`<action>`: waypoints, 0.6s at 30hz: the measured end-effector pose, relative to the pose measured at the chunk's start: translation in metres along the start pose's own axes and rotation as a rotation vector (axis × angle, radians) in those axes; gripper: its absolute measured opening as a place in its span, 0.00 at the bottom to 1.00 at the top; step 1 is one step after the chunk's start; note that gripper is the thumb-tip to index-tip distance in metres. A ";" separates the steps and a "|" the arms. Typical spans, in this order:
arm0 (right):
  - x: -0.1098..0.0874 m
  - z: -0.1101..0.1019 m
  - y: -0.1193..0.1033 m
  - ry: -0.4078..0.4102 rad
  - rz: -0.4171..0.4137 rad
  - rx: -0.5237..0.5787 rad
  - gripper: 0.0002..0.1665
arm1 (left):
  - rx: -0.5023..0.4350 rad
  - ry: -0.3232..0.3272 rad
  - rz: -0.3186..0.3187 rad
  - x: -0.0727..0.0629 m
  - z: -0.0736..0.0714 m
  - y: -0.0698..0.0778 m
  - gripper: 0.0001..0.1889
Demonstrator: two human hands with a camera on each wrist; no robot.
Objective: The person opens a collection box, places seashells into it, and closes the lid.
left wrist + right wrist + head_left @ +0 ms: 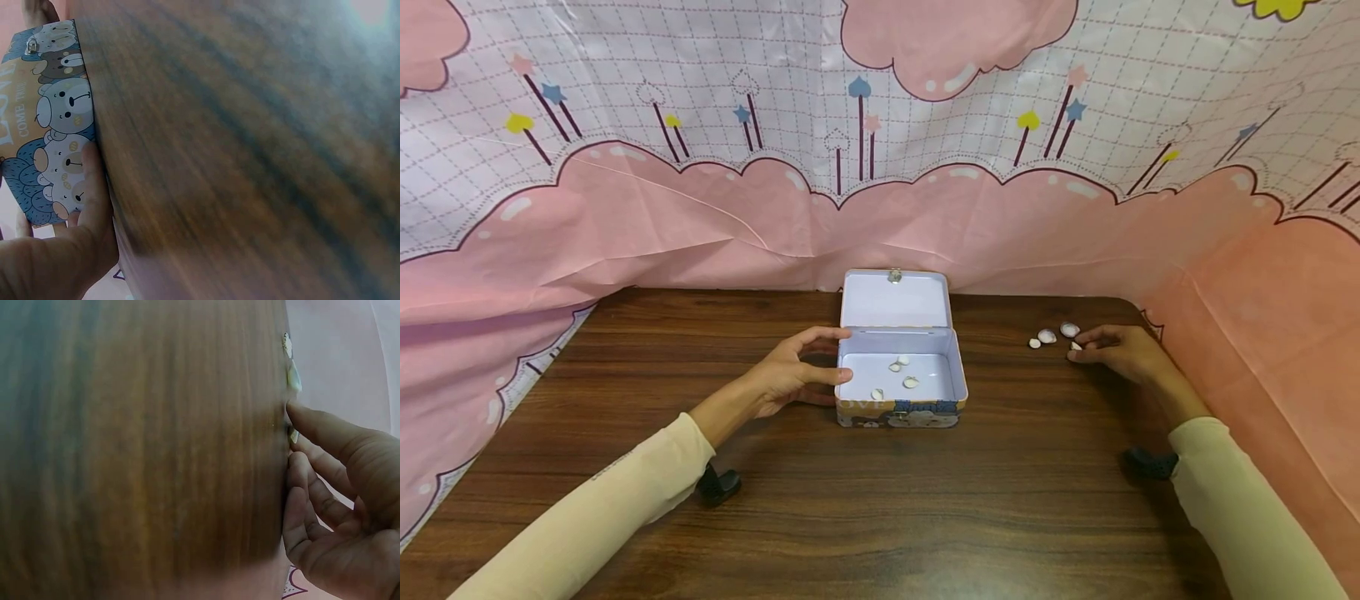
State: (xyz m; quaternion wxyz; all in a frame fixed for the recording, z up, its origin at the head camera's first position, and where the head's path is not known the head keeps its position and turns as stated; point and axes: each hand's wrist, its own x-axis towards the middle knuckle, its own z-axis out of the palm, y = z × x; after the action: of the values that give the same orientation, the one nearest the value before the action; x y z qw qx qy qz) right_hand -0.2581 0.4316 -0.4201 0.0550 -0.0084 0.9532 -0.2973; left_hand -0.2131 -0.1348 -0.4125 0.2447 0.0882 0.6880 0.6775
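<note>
A small tin box [925,417] with a hinged lid [895,308] stands open mid-table, its outside printed with cartoon bears. Several white seashells [911,382] lie on its pale floor. My left hand [786,371] rests against the box's left side, fingers and thumb extended and spread along the wall; the left wrist view shows it beside the printed tin [65,103]. At the far right, my right hand [1126,354] holds a small seashell [1076,346] between thumb and fingertips, down at the tabletop. Three more seashells [1047,336] lie just left of those fingertips.
The dark wood table [880,517] runs back to a pink and white patterned cloth [715,225] hung behind it. That cloth also closes in the right side, near my right forearm. Black wrist straps [718,485] hang below both sleeves.
</note>
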 end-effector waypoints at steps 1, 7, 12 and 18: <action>0.001 0.001 0.000 0.005 0.001 -0.003 0.35 | -0.002 0.002 0.000 0.000 0.000 0.000 0.41; 0.002 0.004 0.001 0.024 0.013 -0.007 0.31 | -0.009 0.007 -0.001 0.001 0.000 -0.002 0.41; 0.002 0.007 0.000 0.037 0.024 0.052 0.29 | -0.010 0.010 -0.006 0.001 -0.001 -0.001 0.41; 0.001 0.006 0.001 0.057 -0.007 0.053 0.28 | -0.008 0.011 -0.015 0.000 0.001 0.000 0.42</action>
State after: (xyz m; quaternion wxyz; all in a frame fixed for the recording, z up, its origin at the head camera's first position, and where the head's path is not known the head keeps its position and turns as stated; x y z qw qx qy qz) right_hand -0.2587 0.4289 -0.4262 0.0271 -0.0019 0.9461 -0.3228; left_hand -0.2132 -0.1340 -0.4123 0.2464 0.0782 0.6873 0.6788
